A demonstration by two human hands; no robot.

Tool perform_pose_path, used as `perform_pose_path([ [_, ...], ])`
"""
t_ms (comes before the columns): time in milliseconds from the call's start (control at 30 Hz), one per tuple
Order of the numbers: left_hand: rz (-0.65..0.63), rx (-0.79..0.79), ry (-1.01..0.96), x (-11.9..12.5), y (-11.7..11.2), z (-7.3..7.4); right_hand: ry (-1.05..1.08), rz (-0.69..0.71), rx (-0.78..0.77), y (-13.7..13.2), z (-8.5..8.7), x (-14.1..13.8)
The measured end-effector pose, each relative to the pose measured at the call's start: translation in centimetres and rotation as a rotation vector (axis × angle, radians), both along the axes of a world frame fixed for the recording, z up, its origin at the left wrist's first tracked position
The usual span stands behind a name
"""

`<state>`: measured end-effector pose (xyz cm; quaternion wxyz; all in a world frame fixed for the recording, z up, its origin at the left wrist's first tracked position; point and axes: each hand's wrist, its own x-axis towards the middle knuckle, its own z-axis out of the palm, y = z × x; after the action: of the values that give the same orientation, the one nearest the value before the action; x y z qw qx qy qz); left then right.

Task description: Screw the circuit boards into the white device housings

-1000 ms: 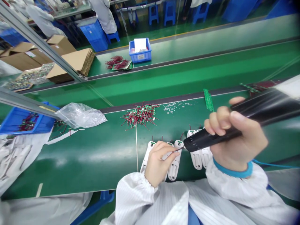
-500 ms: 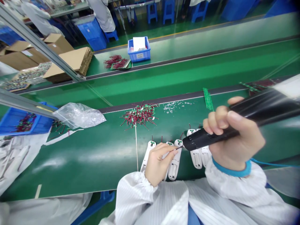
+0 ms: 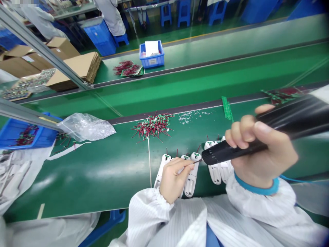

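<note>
A black electric screwdriver (image 3: 223, 151) is held in my right hand (image 3: 267, 154), its fingers wrapped round the body. The tool slants down to the left over the bench. Its thin bit (image 3: 197, 161) reaches my left hand (image 3: 171, 178), which pinches it between thumb and fingertips. Whether a screw sits on the tip is hidden by those fingers. Beneath the bit lies a long white plastic housing (image 3: 190, 180) with a small green circuit board (image 3: 196, 155) and a red wire at its top. Another white housing (image 3: 161, 168) is partly covered by my left hand.
More white housings (image 3: 215, 174) lie under the screwdriver. Beyond are a pile of wired green boards (image 3: 154, 126), scattered small white pieces (image 3: 186, 118), and green tape (image 3: 227, 109). At left are a clear plastic bag (image 3: 87, 127), a blue bin (image 3: 42, 139) and a metal post (image 3: 43, 48).
My right hand and the screwdriver have shifted slightly to the right. My left hand keeps its pinch on the bit, almost in place.
</note>
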<state>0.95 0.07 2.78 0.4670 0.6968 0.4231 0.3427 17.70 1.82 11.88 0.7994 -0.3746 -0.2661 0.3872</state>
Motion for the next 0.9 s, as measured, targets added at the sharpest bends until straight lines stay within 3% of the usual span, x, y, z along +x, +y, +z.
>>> perform_pose_path([
  [467, 0.044, -0.013, 0.000, 0.2, -0.3, -0.6, -0.133, 0.024, 0.076, -0.5, -0.9, -0.7],
  [733, 0.099, -0.164, -0.036, 0.1, -0.3, -0.3, -0.155, -0.056, 0.040, -0.2, -1.0, -0.3],
  [900, 0.045, -0.390, -0.035, 0.1, -1.2, -1.2, -0.270, -0.140, 0.018, 0.2, -2.8, 0.3],
])
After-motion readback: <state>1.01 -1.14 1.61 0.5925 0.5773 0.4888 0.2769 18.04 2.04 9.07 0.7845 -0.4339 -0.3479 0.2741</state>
